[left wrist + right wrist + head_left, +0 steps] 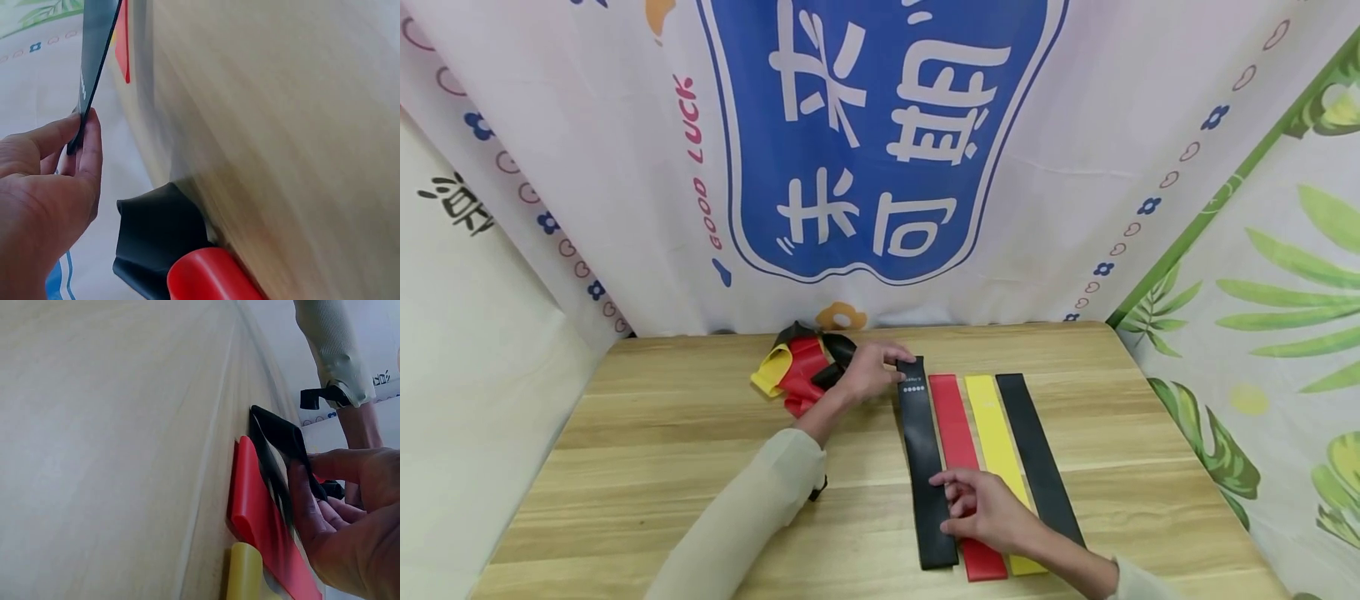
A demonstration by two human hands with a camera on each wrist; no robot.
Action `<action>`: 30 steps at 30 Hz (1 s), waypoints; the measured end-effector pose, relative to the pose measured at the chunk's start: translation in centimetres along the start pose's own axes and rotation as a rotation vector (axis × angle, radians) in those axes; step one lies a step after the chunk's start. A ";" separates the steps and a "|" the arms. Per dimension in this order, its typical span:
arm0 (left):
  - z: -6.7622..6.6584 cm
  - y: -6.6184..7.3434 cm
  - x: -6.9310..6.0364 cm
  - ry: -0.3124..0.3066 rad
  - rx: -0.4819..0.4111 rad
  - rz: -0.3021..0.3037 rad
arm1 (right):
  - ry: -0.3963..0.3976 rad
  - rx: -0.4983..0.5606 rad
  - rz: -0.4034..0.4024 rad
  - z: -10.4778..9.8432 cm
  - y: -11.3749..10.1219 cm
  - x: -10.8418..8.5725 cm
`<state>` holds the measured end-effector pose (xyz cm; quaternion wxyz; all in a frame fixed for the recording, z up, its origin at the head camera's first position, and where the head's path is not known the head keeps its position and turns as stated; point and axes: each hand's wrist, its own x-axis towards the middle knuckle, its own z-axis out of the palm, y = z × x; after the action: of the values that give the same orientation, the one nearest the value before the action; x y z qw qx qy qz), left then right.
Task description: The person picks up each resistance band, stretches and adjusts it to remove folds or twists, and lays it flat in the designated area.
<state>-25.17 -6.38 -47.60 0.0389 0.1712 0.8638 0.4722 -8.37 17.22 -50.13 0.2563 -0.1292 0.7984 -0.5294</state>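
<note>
A black resistance band [922,442] with white print near its far end lies lengthwise on the table, leftmost in a row of flat bands. My left hand [874,371] pinches its far end; in the left wrist view that end stands raised between thumb and fingers. Nearer the front, my right hand [988,508] grips the same band, whose edge shows between thumb and fingers in the right wrist view. To its right lie a red band [953,417], a yellow band [992,425] and another black band [1037,450]. My right hand and forearm partly cover these.
Left of my left hand sits a crumpled heap of bands, with a red one [805,367], a yellow one [772,371] and black ones. A printed curtain [662,275] hangs behind the wooden table [647,467], and a leaf-patterned cloth [1262,333] hangs at the right.
</note>
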 end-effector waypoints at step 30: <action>2.2 -0.7 0.3 -0.075 0.178 -0.078 | -0.077 -0.225 -0.034 0.4 -0.3 -0.2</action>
<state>-25.11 -4.85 -49.41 0.0739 0.1578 0.9063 0.3849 -8.02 16.90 -49.97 0.2615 -0.1909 0.8399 -0.4355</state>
